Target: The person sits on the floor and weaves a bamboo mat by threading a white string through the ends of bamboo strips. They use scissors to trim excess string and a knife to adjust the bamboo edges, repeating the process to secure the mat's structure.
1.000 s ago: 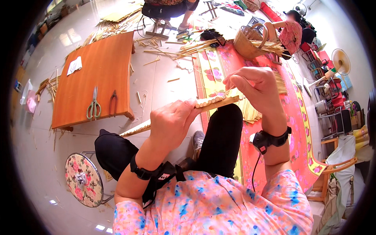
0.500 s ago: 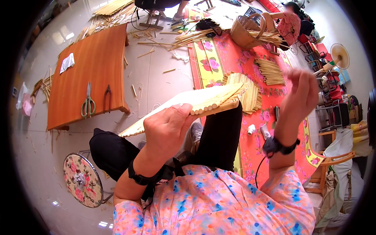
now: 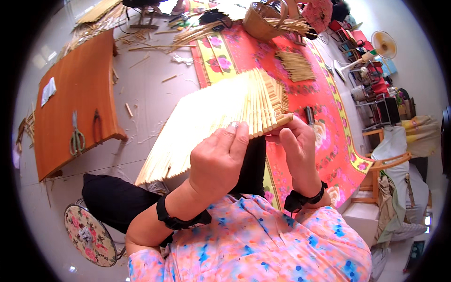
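Observation:
A mat of pale yellow round sticks (image 3: 202,117), joined side by side, spreads in front of me above my legs; strong light washes out its middle. My left hand (image 3: 217,157) is closed on its near edge, fingers lying over the stick ends. At the mat's right end, my right hand (image 3: 300,150) pinches around the outermost stick. Its thumb shows, while some of its fingers are hidden beneath the sticks. Behind the mat's right end, a stack of similar sticks (image 3: 280,96) partly shows on the red floral floor covering (image 3: 324,136).
On the wooden table (image 3: 77,84) at left lie green-handled scissors (image 3: 76,136), dark pliers (image 3: 97,127) and a white cloth (image 3: 48,91). Another stick bundle (image 3: 296,66) and a basket (image 3: 260,23) are farther off. A floral round stool (image 3: 89,235) stands at lower left, a fan (image 3: 384,44) at right.
My right hand has come down from the raised position at right to the mat's right end. The mat has turned, showing more of its flat face. My view has shifted rightward.

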{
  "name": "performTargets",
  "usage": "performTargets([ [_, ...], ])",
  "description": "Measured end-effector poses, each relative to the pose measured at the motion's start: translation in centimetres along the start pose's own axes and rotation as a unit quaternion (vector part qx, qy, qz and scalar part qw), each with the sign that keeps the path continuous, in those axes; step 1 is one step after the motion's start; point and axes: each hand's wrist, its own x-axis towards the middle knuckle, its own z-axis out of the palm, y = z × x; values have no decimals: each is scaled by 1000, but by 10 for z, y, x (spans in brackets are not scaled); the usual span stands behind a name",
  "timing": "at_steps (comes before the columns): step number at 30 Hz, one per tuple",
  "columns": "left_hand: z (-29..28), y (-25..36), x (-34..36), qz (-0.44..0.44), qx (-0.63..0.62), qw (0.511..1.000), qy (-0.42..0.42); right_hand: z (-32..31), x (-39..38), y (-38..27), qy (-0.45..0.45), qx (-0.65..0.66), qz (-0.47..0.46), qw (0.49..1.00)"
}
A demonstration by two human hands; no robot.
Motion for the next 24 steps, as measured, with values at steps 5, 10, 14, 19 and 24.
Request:
performTargets([
  [5,28,22,-26,61,-25,997,-33,-6,-18,0,44,-34,74,996],
  [10,31,29,-32,51,-41,997,-44,-5,-29,5,31,2,96,995],
  [14,31,26,-30,41,-83,995,-44,-10,-30,12,33,35,83,995],
  [19,12,15,-15,-43,-204,973,-98,-17,-31,15,14,73,103,992],
  [24,11,3,-1,-102,-268,955,-82,-19,-32,14,-6,74,106,992],
])
